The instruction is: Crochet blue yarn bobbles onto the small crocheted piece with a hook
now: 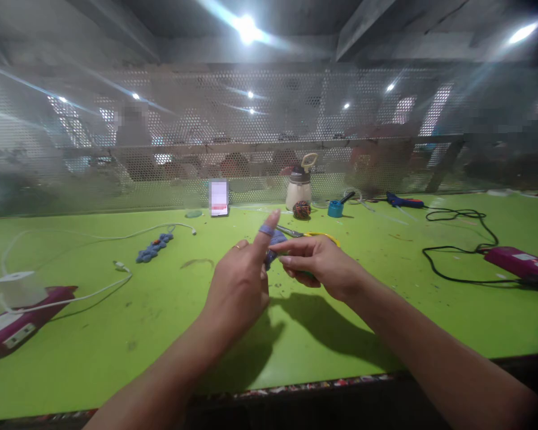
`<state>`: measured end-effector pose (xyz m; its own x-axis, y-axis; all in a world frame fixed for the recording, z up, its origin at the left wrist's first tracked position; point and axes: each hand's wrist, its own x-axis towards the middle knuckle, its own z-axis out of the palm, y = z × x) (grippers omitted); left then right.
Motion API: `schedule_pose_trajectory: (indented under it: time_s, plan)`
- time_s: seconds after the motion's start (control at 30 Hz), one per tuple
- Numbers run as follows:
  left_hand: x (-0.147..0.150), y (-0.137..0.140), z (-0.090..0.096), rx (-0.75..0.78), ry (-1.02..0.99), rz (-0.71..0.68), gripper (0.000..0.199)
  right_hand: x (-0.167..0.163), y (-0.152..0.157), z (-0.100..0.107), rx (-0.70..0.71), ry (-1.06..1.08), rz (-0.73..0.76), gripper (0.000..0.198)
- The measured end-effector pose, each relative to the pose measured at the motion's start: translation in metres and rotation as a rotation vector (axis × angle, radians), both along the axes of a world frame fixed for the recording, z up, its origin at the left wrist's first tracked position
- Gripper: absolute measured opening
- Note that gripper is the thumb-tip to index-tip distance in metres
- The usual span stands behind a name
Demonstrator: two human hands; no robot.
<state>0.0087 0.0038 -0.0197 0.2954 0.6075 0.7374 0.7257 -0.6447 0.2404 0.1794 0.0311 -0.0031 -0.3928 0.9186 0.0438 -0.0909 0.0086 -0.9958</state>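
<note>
The left hand (241,276) grips a blue-purple yarn piece (278,239), one digit raised; the right hand (320,261) pinches the same piece between fingertips. Yellow-handled scissors (291,232) lie just beyond, on the green tabletop (161,334).

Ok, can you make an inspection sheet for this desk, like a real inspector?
Surface: green tabletop with dark specks.
Job's things: purple-blue piece, partly hidden.
Clutter: phone, bottle, dark ball, teal pot, yellow-handled scissors, blue knobbly strip, blue tool, two magenta power strips.
Left hand: thumb up, purple band around it; finger grip hidden.
Right hand: pinching the purple-blue piece.
Cables: white cables left, black cable right.
Surroundings: perforated screen behind, ceiling lights on.
</note>
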Motion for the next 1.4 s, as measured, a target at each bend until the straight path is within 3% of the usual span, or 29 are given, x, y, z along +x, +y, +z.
schedule_pose_trajectory:
  time_s: [0.1, 0.2, 0.27, 0.43, 0.6, 0.83, 1.07, 1.27, 1.4]
  plan:
    - [0.002, 0.002, -0.004, 0.280, 0.122, 0.037, 0.082, -0.003, -0.001, -0.002, -0.034, 0.101, -0.034, 0.021]
    - [0.004, 0.002, -0.003, 0.325, 0.028, 0.012, 0.079, -0.005, -0.002, -0.005, -0.039, 0.215, -0.035, 0.030]
    - [0.005, 0.001, -0.001, 0.179, -0.192, -0.030, 0.077, -0.006, -0.003, -0.006, -0.026, 0.279, -0.040, 0.036]
    - [0.002, 0.005, 0.009, -0.523, -0.907, -0.335, 0.099, -0.007, -0.007, -0.005, 0.015, 0.314, -0.072, 0.039]
    - [-0.009, 0.008, 0.021, -0.799, -1.187, -0.439, 0.102, -0.005, -0.006, -0.003, 0.066, 0.254, -0.074, 0.034]
    - [-0.019, 0.008, 0.030, -0.940, -1.126, -0.421, 0.087, 0.002, -0.006, -0.001, 0.272, 0.047, -0.045, 0.030]
    - [-0.021, 0.011, 0.029, -0.845, -0.974, -0.368, 0.081, 0.015, -0.004, 0.006, 0.528, -0.266, 0.003, 0.028]
    - [-0.018, 0.008, 0.031, -0.796, -0.888, -0.327, 0.077, 0.024, -0.004, 0.013, 0.890, -0.633, 0.011, 0.031]
    - [-0.018, 0.009, 0.028, -0.771, -0.842, -0.330, 0.075, 0.024, -0.004, 0.013, 0.981, -0.713, 0.026, 0.034]
